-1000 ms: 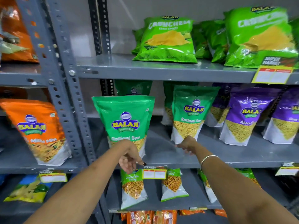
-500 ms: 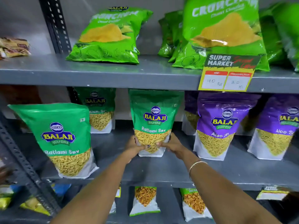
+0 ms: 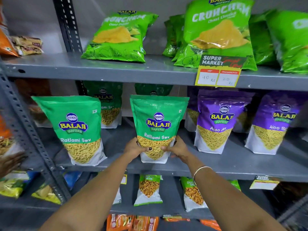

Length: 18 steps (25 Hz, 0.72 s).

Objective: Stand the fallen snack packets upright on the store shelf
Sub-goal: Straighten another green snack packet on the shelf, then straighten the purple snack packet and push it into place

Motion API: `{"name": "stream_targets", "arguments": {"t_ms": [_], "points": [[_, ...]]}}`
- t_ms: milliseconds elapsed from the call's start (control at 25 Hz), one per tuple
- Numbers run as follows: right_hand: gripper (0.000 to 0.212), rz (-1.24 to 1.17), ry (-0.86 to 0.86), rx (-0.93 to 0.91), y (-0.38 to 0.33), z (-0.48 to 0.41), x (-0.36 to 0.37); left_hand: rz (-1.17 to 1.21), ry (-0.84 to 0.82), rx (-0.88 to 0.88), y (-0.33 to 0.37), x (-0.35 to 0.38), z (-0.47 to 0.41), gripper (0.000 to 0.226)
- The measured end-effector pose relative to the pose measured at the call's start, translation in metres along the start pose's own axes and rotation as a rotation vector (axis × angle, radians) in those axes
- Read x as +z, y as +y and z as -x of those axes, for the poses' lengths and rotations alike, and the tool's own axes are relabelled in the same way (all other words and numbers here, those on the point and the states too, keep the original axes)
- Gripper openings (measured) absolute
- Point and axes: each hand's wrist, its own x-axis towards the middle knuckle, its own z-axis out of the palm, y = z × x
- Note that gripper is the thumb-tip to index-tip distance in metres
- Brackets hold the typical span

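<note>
A green Balaji Ratlami Sev packet (image 3: 158, 124) stands upright near the front of the grey middle shelf (image 3: 233, 165). My left hand (image 3: 135, 148) grips its lower left side and my right hand (image 3: 177, 148) grips its lower right side. Left of it a second green Ratlami Sev packet (image 3: 75, 129) stands upright. Two more green packets (image 3: 108, 105) stand behind in shadow. To the right are two purple Aloo Sev packets (image 3: 218, 122), also upright.
The top shelf holds bright green Crunchem packets (image 3: 120, 35) and a yellow price tag (image 3: 218, 72). A slotted grey upright (image 3: 30, 139) rises at the left. Small packets (image 3: 148, 189) stand on the shelf below. Another person's hand (image 3: 10, 161) shows at the left edge.
My hands left the left packet and moved right to the middle green packet, gripped it on both sides and drew it forward toward the shelf's front edge. The view shifted right.
</note>
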Motion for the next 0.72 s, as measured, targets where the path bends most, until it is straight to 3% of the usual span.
{"name": "stream_targets", "arguments": {"t_ms": [280,400,560,640,720], "points": [[0.068,0.006,-0.007,0.005,0.000,0.020,0.004,-0.016,-0.032,0.034,-0.006,-0.010,0.021,0.053],[0.078,0.031,-0.007,0.029,-0.003,0.027,0.006,-0.025,-0.037,0.047,-0.007,-0.012,0.026,0.052],[0.067,0.051,-0.001,0.050,-0.010,0.035,0.007,-0.046,-0.043,0.065,-0.006,-0.013,0.029,0.054],[0.066,0.076,-0.034,0.075,-0.012,0.036,0.004,-0.135,-0.097,-0.044,-0.005,-0.016,0.027,0.065],[0.076,0.146,-0.017,0.133,-0.009,0.035,-0.005,-0.366,-0.288,-0.310,0.003,-0.021,0.026,0.077]]}}
